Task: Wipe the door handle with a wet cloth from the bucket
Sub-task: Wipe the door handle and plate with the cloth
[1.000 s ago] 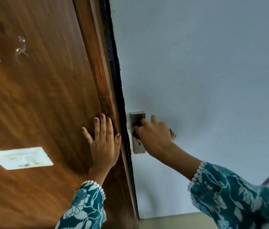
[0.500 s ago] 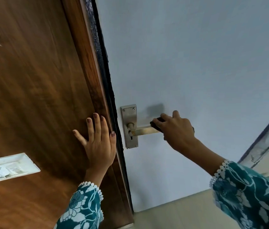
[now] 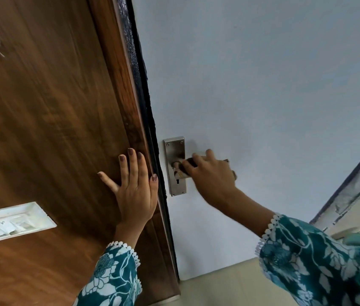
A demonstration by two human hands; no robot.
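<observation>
Pale door [image 3: 252, 85] fills the right of the view; brown wood panel [image 3: 42, 118] fills the left, with a dark edge strip [image 3: 145, 102] between them. Which part swings cannot be told for certain from this view.

Floor [image 3: 218, 288] is seen at the bottom. A white switch plate [image 3: 9, 221] is set in the wood panel, well left of the work and not involved.

Left hand [image 3: 133, 193] is laid flat on the wood panel just beside the edge strip, fingers spread and extended, nothing held. Judged purpose: the body is braced and steadied so the rubbing force from the other arm is not lost.

Metal backplate [image 3: 175, 165] is fixed near the door's edge, keyhole low on it. The handle [image 3: 180, 170] projects right from the plate; only its root is visible, the rest is covered.

Right hand [image 3: 212, 173] is closed over the handle close to the plate, fingers curled round it with a dark cloth [image 3: 191, 161] pressed underneath. Only small edges of the cloth show, above the fingers and past the knuckles. Wrapping the cloth round the bar lets top and underside be wiped in a single pass.

Bucket is not in view. Wetness of the cloth cannot be confirmed.

Judgement: wiping is mid-stroke at the plate end; the hand is slightly motion-blurred. Backplate may be untouched.
</observation>
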